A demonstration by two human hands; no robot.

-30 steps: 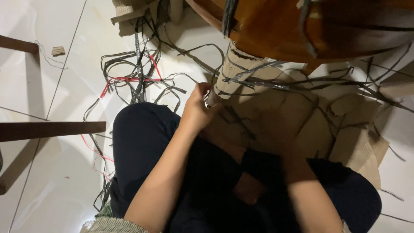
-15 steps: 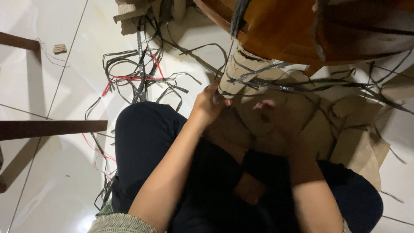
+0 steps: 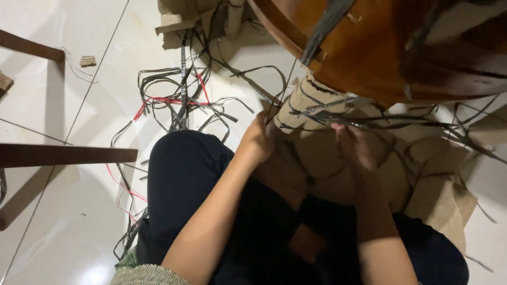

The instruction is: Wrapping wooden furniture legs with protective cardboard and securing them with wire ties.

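Note:
I sit on a white tiled floor with a cardboard-wrapped leg [image 3: 309, 103] of a brown wooden piece of furniture [image 3: 380, 47] in front of me. Dark plastic straps [image 3: 380, 119] run across the cardboard wrapping. My left hand [image 3: 260, 138] presses against the left side of the wrapped leg, fingers curled at a strap. My right hand [image 3: 355, 145] reaches up from below and pinches a strap that crosses the cardboard. My legs in dark trousers [image 3: 179, 179] fill the lower middle of the view.
A tangle of cut black and red straps [image 3: 179, 103] lies on the floor at the left. Loose cardboard sheets [image 3: 438, 195] lie at the right, more cardboard pieces [image 3: 179, 16] at the top. Two dark wooden bars [image 3: 63, 154] cross the floor at the left.
My right hand has come up from my lap to the strap on the cardboard. My left hand has shifted slightly right against the wrapped leg.

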